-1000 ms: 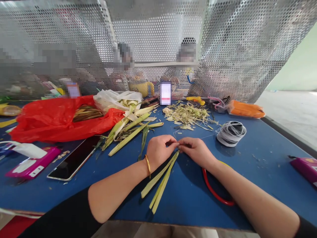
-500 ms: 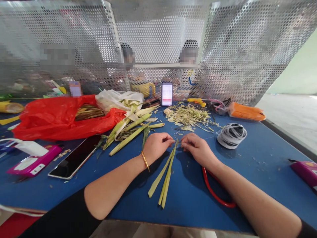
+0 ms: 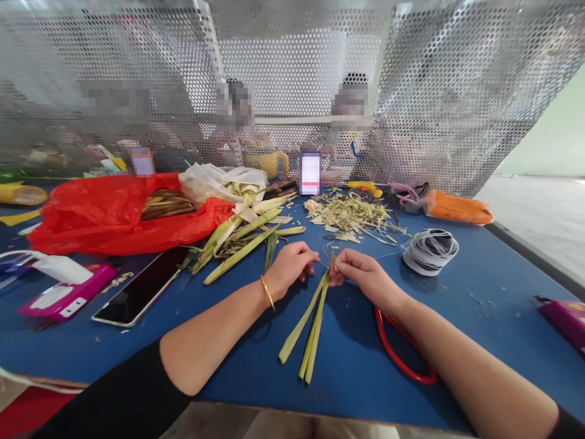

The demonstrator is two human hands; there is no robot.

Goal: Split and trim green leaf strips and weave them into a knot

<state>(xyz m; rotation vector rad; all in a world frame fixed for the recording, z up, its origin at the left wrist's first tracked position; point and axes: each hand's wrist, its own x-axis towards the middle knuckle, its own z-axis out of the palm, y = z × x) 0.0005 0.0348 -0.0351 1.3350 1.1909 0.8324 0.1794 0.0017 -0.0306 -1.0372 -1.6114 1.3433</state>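
Note:
A small bundle of pale green leaf strips (image 3: 314, 332) lies on the blue table, its narrow tips pointing away from me and its wider ends splayed toward me. My right hand (image 3: 359, 274) is closed in a pinch around the bundle's narrow top. Just left of it, my left hand (image 3: 292, 265), with a gold bangle on the wrist, pinches a thin thread that crosses to the tips. The fine thread also runs right, toward a spool of whitish thread (image 3: 430, 255). Beneath my right forearm shows a red curved handle (image 3: 397, 353), partly hidden.
Leaf stalks (image 3: 242, 250) lie beyond my left hand, beside a red plastic bag (image 3: 100, 213). A heap of leaf scraps (image 3: 354, 213) is behind my hands. A phone (image 3: 146, 286) lies flat at left near a purple power strip (image 3: 68, 296). A perforated screen (image 3: 292, 67) closes the back.
My right hand has moved slightly left, from beside the strip tips onto them. My left hand has shifted a little up and away from the tips. The view has shifted slightly.

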